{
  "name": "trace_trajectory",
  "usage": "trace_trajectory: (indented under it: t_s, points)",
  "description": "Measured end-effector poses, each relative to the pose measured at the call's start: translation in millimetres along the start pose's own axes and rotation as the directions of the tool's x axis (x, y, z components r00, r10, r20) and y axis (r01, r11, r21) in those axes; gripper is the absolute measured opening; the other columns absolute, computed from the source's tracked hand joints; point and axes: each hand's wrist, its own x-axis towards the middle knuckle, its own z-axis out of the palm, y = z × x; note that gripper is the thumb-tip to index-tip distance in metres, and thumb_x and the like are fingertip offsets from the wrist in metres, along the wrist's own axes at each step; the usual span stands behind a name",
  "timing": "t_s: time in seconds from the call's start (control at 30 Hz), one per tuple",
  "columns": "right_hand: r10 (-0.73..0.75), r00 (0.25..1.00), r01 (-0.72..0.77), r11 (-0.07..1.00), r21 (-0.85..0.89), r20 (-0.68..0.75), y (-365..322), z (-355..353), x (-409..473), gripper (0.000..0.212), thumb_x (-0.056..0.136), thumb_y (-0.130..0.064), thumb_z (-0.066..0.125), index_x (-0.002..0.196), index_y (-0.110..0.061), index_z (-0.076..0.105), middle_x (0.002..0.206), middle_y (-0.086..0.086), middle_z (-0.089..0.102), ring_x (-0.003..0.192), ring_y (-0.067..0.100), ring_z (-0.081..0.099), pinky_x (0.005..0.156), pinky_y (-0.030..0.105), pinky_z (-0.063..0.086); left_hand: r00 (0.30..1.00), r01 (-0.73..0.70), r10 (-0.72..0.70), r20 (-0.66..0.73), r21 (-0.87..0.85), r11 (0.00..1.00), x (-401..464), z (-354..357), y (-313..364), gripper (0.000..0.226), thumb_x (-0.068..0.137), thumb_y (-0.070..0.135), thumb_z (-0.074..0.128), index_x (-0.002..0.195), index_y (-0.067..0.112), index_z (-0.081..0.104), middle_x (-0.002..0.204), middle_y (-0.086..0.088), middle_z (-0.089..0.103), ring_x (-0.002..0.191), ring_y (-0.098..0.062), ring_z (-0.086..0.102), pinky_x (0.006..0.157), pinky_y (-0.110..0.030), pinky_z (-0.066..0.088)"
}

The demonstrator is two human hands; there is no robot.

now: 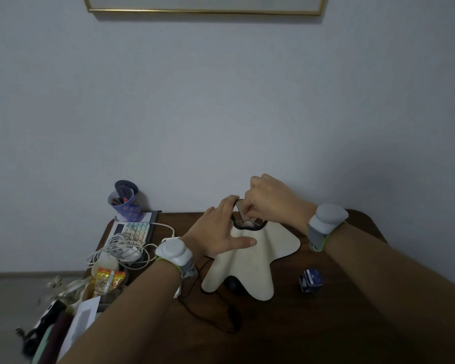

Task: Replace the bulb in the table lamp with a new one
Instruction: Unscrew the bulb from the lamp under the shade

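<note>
A table lamp with a cream, wavy-edged shade (250, 261) trimmed in black stands on the dark wooden table (326, 324). My left hand (216, 232) holds the shade near its top opening, fingers over the rim and thumb pressed on the fabric. My right hand (268, 200) reaches down into the opening, its fingers curled around the white bulb (247, 224), which shows only partly. A small blue bulb box (311, 281) lies on the table to the right of the lamp. The lamp's dark base (233, 283) peeks out under the shade.
The lamp's black cord with an inline switch (233, 315) runs across the table in front. At the left lie a coiled white cable (121, 248), a pastel keypad (135, 231), a purple pen cup (125, 202), snack packets (107, 281) and papers. The wall stands right behind.
</note>
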Motion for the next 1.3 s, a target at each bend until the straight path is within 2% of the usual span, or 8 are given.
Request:
trace_trajectory:
  t_s: [0.1, 0.23, 0.33, 0.47, 0.6, 0.93, 1.13, 1.3]
  points:
    - [-0.017, 0.999, 0.020, 0.998, -0.058, 0.043, 0.1, -1.9, 0.8, 0.016, 0.093, -0.042, 0.059, 0.094, -0.039, 0.075, 0.083, -0.014, 0.069, 0.097, 0.011, 0.045, 0.088, 0.032, 0.038, 1.000, 0.017, -0.016, 0.016, -0.066, 0.998, -4.2, -0.7, 2.6, 0.114, 0.067, 0.089, 0.066, 0.153, 0.038, 0.012, 0.138, 0.010, 0.044, 0.091, -0.010, 0.058, 0.078, -0.030, 0.046]
    - [-0.045, 0.995, 0.052, 0.995, -0.082, 0.085, 0.8, -3.0, -0.2, 0.017, 0.093, -0.044, 0.061, 0.100, -0.040, 0.076, 0.093, -0.015, 0.071, 0.113, 0.011, 0.049, 0.101, 0.036, 0.034, 1.000, 0.015, -0.012, 0.025, -0.097, 0.995, -6.6, -1.5, 6.2, 0.114, 0.067, 0.086, 0.068, 0.154, 0.038, 0.012, 0.135, 0.012, 0.043, 0.084, -0.004, 0.055, 0.072, -0.027, 0.043]
    - [-0.053, 0.983, 0.075, 0.991, -0.114, 0.178, -1.2, -2.2, 1.5, 0.019, 0.093, -0.044, 0.061, 0.097, -0.037, 0.077, 0.098, -0.012, 0.074, 0.123, 0.012, 0.055, 0.118, 0.046, 0.024, 1.000, 0.009, -0.006, 0.024, -0.111, 0.994, -6.5, -2.8, 8.8, 0.115, 0.069, 0.083, 0.070, 0.155, 0.035, 0.011, 0.145, 0.014, 0.037, 0.093, -0.008, 0.059, 0.079, -0.031, 0.050]
    - [-0.029, 0.964, 0.061, 0.992, -0.110, 0.265, -4.8, 1.1, 8.6, 0.024, 0.093, -0.047, 0.061, 0.083, -0.031, 0.076, 0.079, -0.008, 0.069, 0.090, 0.016, 0.065, 0.120, 0.051, 0.024, 1.000, 0.020, -0.018, 0.017, -0.128, 0.992, -8.0, -3.3, 10.0, 0.114, 0.069, 0.081, 0.071, 0.155, 0.037, 0.011, 0.147, 0.016, 0.036, 0.099, -0.009, 0.060, 0.086, -0.036, 0.053]
    - [-0.042, 0.973, 0.077, 0.986, -0.145, 0.227, -6.9, 11.5, 12.1, 0.036, 0.094, -0.051, 0.053, 0.078, -0.029, 0.076, 0.073, -0.008, 0.068, 0.077, 0.017, 0.066, 0.116, 0.050, 0.031, 1.000, 0.026, -0.025, 0.014, -0.133, 0.991, -8.6, -3.2, 8.8, 0.113, 0.068, 0.083, 0.071, 0.154, 0.040, 0.011, 0.139, 0.011, 0.044, 0.091, -0.005, 0.057, 0.080, -0.031, 0.048]
    - [-0.026, 0.971, 0.066, 0.984, -0.167, 0.236, -5.9, 18.9, 17.6, 0.032, 0.092, -0.049, 0.057, 0.080, -0.026, 0.075, 0.076, -0.006, 0.070, 0.084, 0.019, 0.067, 0.120, 0.049, 0.027, 1.000, 0.030, -0.028, 0.012, -0.155, 0.987, -7.2, -1.1, 7.5, 0.115, 0.068, 0.082, 0.072, 0.155, 0.039, 0.011, 0.150, 0.014, 0.037, 0.104, -0.009, 0.060, 0.089, -0.036, 0.054]
    - [-0.010, 0.967, 0.043, 0.991, -0.123, 0.254, -5.9, 17.6, 16.5, 0.030, 0.095, -0.045, 0.056, 0.084, -0.027, 0.078, 0.080, -0.006, 0.071, 0.089, 0.018, 0.065, 0.122, 0.049, 0.020, 0.999, 0.040, -0.036, 0.025, -0.160, 0.986, -4.8, -2.9, 6.8, 0.112, 0.068, 0.082, 0.073, 0.153, 0.041, 0.013, 0.132, 0.011, 0.046, 0.088, -0.001, 0.058, 0.079, -0.027, 0.047]
    - [-0.021, 0.966, 0.052, 0.992, -0.115, 0.257, -4.1, 17.6, 16.3, 0.031, 0.096, -0.045, 0.056, 0.086, -0.027, 0.079, 0.081, -0.007, 0.072, 0.090, 0.017, 0.065, 0.122, 0.051, 0.019, 0.998, 0.051, -0.047, 0.030, -0.167, 0.985, -3.0, -2.4, 6.2, 0.114, 0.066, 0.084, 0.072, 0.153, 0.042, 0.012, 0.138, 0.013, 0.044, 0.098, -0.007, 0.060, 0.087, -0.032, 0.051]
